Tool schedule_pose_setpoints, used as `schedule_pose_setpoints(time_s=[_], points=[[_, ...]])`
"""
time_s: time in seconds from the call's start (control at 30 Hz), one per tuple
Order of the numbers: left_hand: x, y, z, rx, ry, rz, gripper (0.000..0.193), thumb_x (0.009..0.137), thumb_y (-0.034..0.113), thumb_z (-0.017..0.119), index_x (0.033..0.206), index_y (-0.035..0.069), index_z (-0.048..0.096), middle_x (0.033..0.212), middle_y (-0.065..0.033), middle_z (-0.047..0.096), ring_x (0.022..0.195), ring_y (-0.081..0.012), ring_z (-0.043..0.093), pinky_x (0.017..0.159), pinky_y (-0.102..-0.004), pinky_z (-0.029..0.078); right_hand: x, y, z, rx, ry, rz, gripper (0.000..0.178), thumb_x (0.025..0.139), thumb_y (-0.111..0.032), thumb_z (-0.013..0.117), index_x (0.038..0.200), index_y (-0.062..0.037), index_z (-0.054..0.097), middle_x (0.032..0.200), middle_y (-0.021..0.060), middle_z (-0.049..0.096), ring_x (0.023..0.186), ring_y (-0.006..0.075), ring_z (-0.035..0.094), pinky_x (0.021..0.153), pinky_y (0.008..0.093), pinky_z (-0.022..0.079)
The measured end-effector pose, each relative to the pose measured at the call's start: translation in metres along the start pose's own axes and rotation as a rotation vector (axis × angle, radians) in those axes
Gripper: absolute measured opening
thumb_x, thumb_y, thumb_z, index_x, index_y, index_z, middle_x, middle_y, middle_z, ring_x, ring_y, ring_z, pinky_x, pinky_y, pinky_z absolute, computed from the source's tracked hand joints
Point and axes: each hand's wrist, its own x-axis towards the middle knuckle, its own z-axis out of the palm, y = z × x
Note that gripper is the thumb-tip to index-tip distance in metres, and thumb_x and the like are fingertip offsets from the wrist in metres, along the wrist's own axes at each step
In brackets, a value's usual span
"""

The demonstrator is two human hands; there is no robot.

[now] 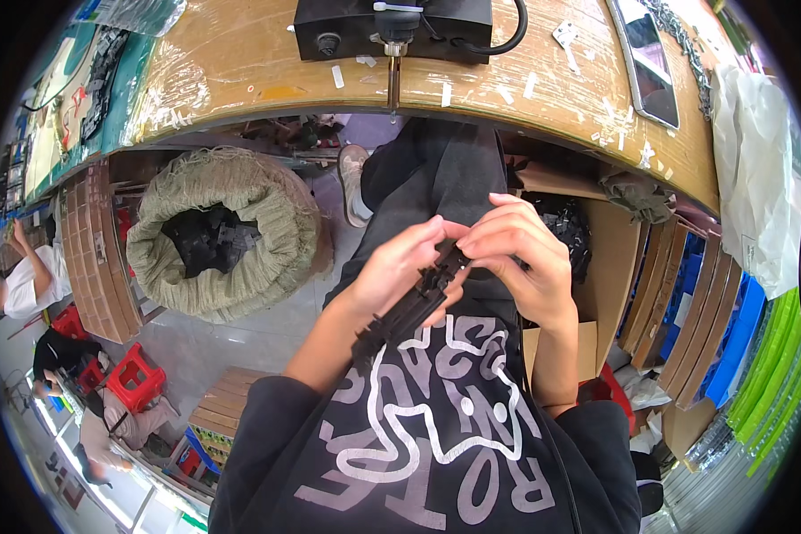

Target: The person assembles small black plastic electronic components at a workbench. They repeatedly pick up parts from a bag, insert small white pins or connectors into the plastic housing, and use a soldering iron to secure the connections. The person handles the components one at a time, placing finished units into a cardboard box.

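A long, dark plastic part (392, 325) with small teeth and clips along it slants over my lap. My left hand (399, 264) is closed around its upper end, the thumb and fingers on either side. My right hand (523, 260) pinches the same upper end, fingertips pressed together right beside the left thumb. Exactly what the right fingertips grip is hidden. The part's lower end sticks out past my left wrist, in front of my black printed shirt.
Ahead is a film-covered wooden table (240, 76) with a black box device (329, 44), its metal rod pointing at me, and a phone (654, 76). A woven sack (285, 236) of black pieces stands left; a cardboard box (616, 267) and stacked trays (685, 311) are right.
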Motion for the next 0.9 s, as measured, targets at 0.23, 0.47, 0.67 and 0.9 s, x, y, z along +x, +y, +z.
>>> schedule_pose_setpoints(time_s=[0.23,0.47,0.67,0.9], points=[[-0.005,0.004,-0.013,0.248,0.015,0.229,0.029,0.079,0.021,0.051,0.1,0.002,0.046,0.074,-0.0031,0.048,0.057,-0.0066,0.041,0.049,-0.0185,0.034,0.013,0.018,0.01,0.182,0.03,-0.021,0.01,0.068,-0.001,0.063,0.076,-0.0048,0.059,0.08,0.0045,0.062,0.078,0.0184,0.059,0.085,0.0398,0.039],[0.006,0.012,-0.015,0.55,0.385,0.752,0.011,0.083,0.012,0.047,0.093,0.007,0.05,0.088,0.0005,0.056,0.076,-0.0033,0.049,0.065,-0.0173,0.038,0.02,0.024,0.046,0.328,0.343,0.367,0.017,0.075,-0.004,0.061,0.09,-0.0004,0.055,0.086,0.0068,0.058,0.078,0.0143,0.057,0.069,0.0242,0.046],[0.007,0.035,-0.02,0.625,0.518,0.979,0.006,0.083,0.007,0.05,0.089,0.004,0.049,0.073,0.0034,0.05,0.062,-0.0014,0.043,0.056,-0.0167,0.035,0.015,-0.001,0.045,0.814,0.01,0.841,0.021,0.08,-0.009,0.058,0.096,0.002,0.05,0.075,0.0073,0.056,0.061,0.0112,0.055,0.049,0.0235,0.049],[0.008,0.048,-0.004,0.727,0.532,1.004,0.007,0.084,0.007,0.049,0.089,0.003,0.048,0.071,0.0025,0.05,0.061,-0.0018,0.044,0.053,-0.0175,0.036,0.02,-0.008,0.048,0.909,0.065,0.77,0.023,0.078,-0.006,0.059,0.096,0.0029,0.047,0.075,0.008,0.056,0.064,0.0122,0.057,0.047,0.0244,0.051]])
